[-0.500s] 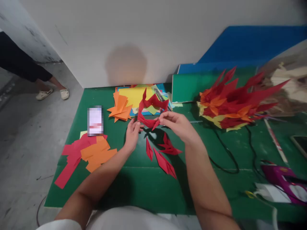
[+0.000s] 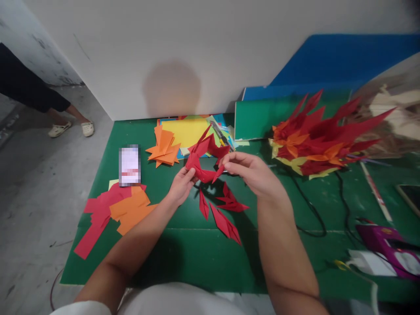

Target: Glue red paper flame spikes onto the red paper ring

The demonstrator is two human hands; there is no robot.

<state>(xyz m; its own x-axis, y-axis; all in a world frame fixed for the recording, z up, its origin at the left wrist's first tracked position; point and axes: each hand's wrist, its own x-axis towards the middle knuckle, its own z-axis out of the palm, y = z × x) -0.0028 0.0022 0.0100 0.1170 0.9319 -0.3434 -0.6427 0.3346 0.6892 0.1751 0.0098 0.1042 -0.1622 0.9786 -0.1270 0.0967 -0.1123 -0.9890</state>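
One red paper ring (image 2: 198, 160), held up above the green table (image 2: 216, 262): left hand (image 2: 182, 183) pinching its left side, right hand (image 2: 247, 170) thumb-and-finger closed on its near-right tip, exact contact hard to see. Ring just tilted between them, so shaping seems ongoing.

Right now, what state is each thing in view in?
Red paper ring, folded, held up
Left hand, pinching the ring
Right hand, pinching the ring
Loose red pieces, folded
Red strips, flat, piled
Orange strips, flat, overlapping red strips
Pointed orange papers, stacked loosely
Phone, screen lit, picture blurred
Cutter, lying down, blade unclear
Paper flames, assembled, tips spread
Purple device, power state unclear
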